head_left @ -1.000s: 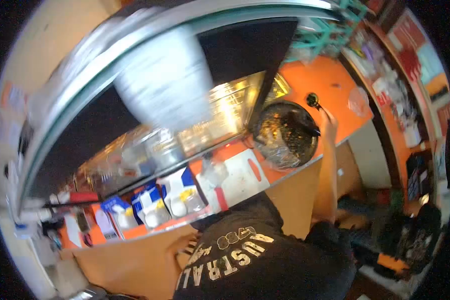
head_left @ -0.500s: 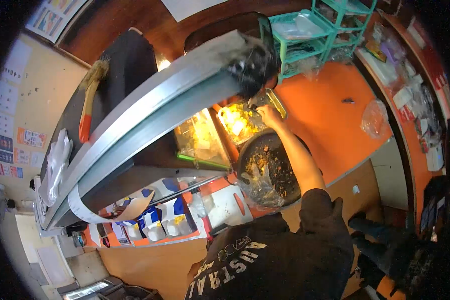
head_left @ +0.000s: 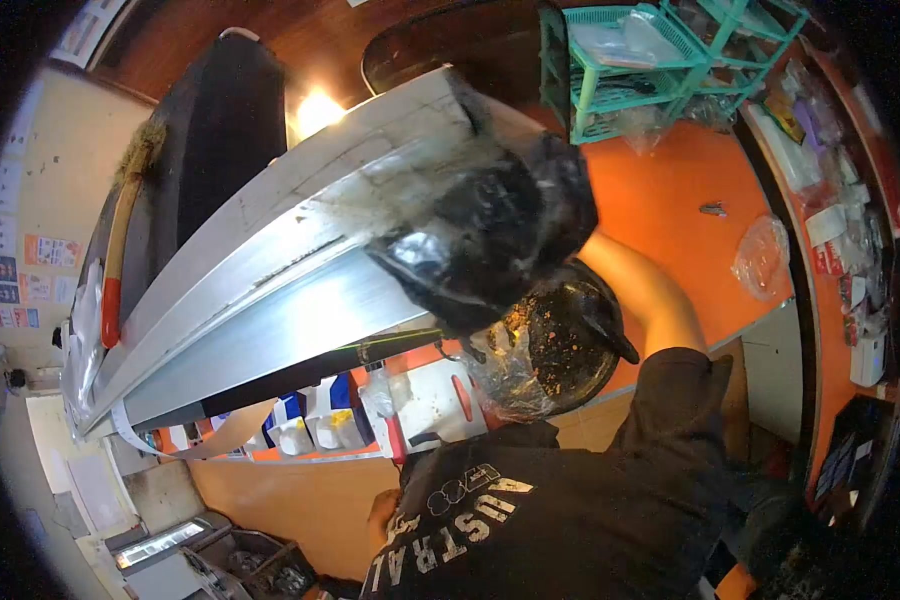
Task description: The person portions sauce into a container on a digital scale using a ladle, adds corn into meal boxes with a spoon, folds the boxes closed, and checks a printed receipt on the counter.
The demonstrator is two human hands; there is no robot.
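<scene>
My right forearm reaches forward from the dark printed shirt [head_left: 530,520] and passes behind black plastic [head_left: 490,220] wrapped on the end of a metal frame [head_left: 300,290]. The plastic hides my right hand. Below the forearm, a round black pan [head_left: 570,365] holds dark crumbs and orange bits, with clear plastic [head_left: 510,380] over its left side. Something black and glossy [head_left: 605,315] lies across the pan's right rim. At the shirt's left edge a small patch of skin shows; whether it is my left hand or forearm I cannot tell.
Green plastic racks [head_left: 630,85] stand at the back on the orange counter [head_left: 660,190]. A crumpled clear bag [head_left: 760,258] lies to the right. A brush with a red-tipped handle [head_left: 120,240] rests at left. Near the pan are a white board [head_left: 435,400] and blue-white cartons [head_left: 335,415].
The view has shifted, and the frame with its black plastic now covers my right hand and the yellow-lit food trays. Earlier that hand held a dark handle over the tray.
</scene>
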